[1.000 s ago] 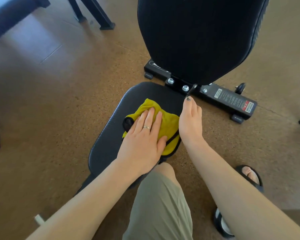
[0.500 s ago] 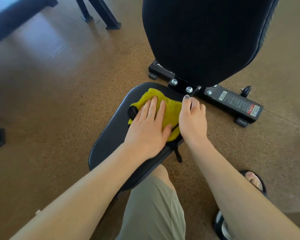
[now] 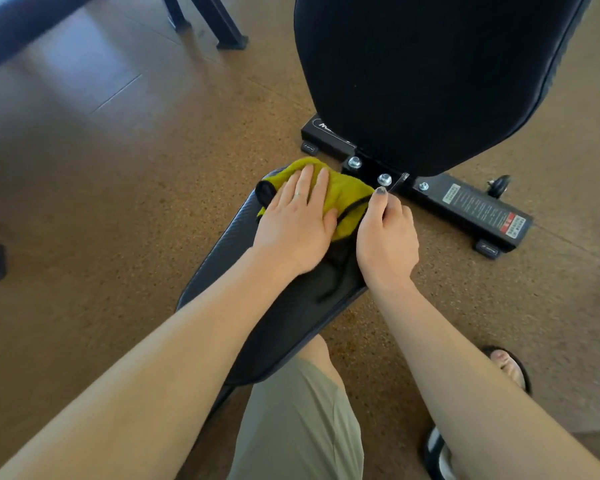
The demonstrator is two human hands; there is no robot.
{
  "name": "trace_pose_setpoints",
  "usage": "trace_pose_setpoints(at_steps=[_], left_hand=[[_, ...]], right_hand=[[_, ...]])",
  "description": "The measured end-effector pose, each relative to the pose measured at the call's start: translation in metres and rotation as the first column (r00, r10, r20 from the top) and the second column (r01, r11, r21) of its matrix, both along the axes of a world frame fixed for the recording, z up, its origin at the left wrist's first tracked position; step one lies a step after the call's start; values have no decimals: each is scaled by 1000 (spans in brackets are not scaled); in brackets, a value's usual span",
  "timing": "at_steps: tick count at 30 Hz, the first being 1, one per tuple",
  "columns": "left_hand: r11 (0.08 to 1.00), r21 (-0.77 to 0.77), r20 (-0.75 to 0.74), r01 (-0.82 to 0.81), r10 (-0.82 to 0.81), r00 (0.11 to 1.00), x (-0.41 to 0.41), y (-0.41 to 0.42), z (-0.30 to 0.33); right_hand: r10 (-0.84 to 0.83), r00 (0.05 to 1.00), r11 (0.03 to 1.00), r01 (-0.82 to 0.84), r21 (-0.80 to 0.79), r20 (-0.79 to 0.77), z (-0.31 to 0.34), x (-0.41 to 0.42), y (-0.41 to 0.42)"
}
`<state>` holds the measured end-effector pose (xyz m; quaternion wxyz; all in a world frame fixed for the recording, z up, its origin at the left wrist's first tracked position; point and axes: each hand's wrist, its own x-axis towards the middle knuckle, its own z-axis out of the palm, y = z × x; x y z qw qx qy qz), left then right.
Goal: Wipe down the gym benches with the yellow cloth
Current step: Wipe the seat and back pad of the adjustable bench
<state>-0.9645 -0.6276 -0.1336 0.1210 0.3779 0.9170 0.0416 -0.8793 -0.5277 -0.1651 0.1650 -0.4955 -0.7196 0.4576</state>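
Flat, left hand (image 3: 293, 225) presses bunched yellow cloth (image 3: 343, 195), black-trimmed, on seat pad (image 3: 278, 327); right hand (image 3: 387, 237) fingers curled, apparently gripping pad edge.

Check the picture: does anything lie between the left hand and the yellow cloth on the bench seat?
Nothing visible does. The left hand lies flat, palm down, directly on the yellow cloth, pressing it to the far end of the seat. The right hand rests beside the cloth, at the seat's edge.
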Motion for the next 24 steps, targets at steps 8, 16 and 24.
trace_pose_setpoints(at_steps=[8,16,24], left_hand=[[998,-50,-45,30,-32,998,23,-20,-3],[990,108,-105,94,-82,991,-36,19,-21],[921,192,93,-339,327,940,-54,-23,-12]], right_hand=[[-76,997,996,75,48,5,-5,-6,-3],[-74,997,993,74,94,-2,-9,-4,0],[-64,997,992,59,115,37,-7,-4,-1]])
